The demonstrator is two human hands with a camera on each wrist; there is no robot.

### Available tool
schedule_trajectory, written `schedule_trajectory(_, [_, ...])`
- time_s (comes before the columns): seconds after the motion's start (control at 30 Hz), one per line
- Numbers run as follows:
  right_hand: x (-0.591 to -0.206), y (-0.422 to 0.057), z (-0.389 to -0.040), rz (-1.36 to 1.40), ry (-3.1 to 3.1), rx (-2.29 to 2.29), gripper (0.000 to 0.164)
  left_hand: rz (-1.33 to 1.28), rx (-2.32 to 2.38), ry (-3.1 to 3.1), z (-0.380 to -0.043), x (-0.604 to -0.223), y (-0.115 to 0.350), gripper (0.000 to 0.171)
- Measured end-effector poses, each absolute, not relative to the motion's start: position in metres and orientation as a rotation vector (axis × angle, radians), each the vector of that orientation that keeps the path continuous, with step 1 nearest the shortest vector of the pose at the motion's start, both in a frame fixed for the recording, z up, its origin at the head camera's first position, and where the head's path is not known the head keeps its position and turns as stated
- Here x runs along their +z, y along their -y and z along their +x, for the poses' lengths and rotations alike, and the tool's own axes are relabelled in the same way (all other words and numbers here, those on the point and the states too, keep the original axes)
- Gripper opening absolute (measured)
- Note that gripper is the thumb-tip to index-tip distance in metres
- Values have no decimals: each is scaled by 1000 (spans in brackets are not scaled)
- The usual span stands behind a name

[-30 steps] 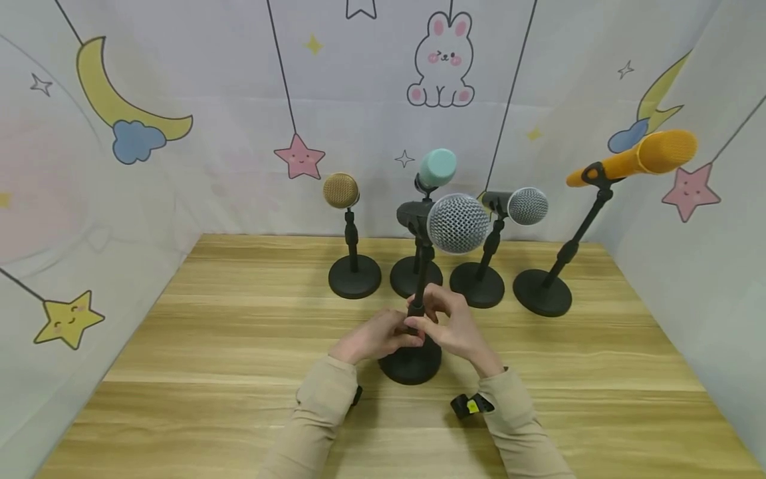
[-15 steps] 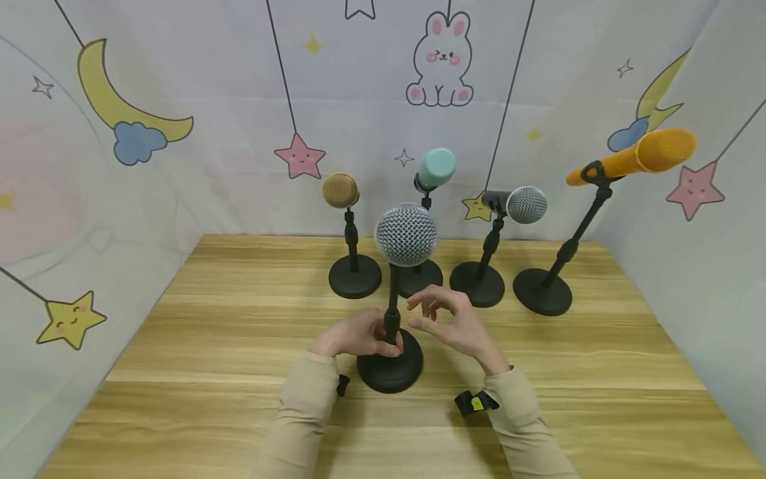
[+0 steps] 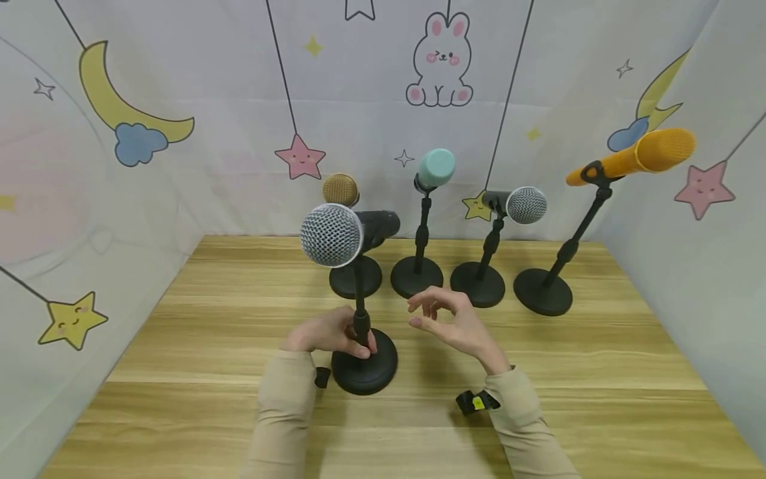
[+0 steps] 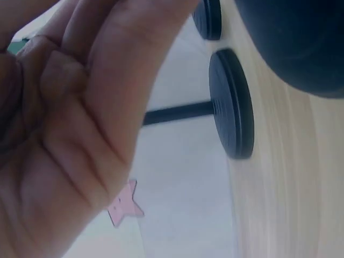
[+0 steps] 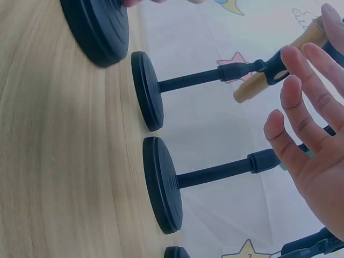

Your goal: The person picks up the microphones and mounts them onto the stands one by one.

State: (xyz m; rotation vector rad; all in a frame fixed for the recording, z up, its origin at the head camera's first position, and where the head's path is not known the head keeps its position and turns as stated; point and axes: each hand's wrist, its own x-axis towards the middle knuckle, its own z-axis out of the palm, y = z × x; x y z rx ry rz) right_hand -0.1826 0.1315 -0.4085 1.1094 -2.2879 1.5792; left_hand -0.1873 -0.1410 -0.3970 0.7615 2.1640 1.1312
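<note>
A black microphone with a silver mesh head (image 3: pixel 332 235) sits tilted in a black desk stand, its head pointing left toward the front. My left hand (image 3: pixel 329 332) grips the lower pole of this stand, just above its round base (image 3: pixel 364 372). In the left wrist view the palm (image 4: pixel 80 118) fills the left side, and the fingertips on the pole are out of sight. To the right of the stand, my right hand (image 3: pixel 457 324) hovers over the table with loosely bent fingers and touches nothing. The right wrist view also shows its fingers (image 5: pixel 293 94) spread apart.
Along the back of the wooden table (image 3: pixel 209 319) stand more stands: a gold microphone (image 3: pixel 340 191), partly hidden, a mint one (image 3: pixel 437 167), a silver-headed one (image 3: pixel 526 205) and a tall orange one (image 3: pixel 664 150). A patterned cloth (image 3: pixel 227 66) hangs behind them.
My left hand has moved the gripped microphone stand to the left, and the microphone has swung from pointing right to pointing left. My right hand has let go of the pole and stayed almost in place.
</note>
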Motion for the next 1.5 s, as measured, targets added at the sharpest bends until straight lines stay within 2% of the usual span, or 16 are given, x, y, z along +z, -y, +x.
schedule_trajectory(0.5, [-410, -135, -185, 1059, 2343, 1593, 20, 591, 1288, -2172, -181, -402, 206, 23])
schedule_trajectory(0.8, [-410, -133, -185, 1036, 2392, 1597, 18, 344, 1312, -2326, -168, -394, 242, 22])
schedule_trajectory(1.13, [-408, -132, -183, 1025, 2420, 1603, 18, -33, 1353, -2511, -167, -392, 244, 19])
schedule_trajectory(1.5, [-409, -133, -185, 1022, 2433, 1599, 17, -237, 1381, -2661, -178, -400, 238, 22])
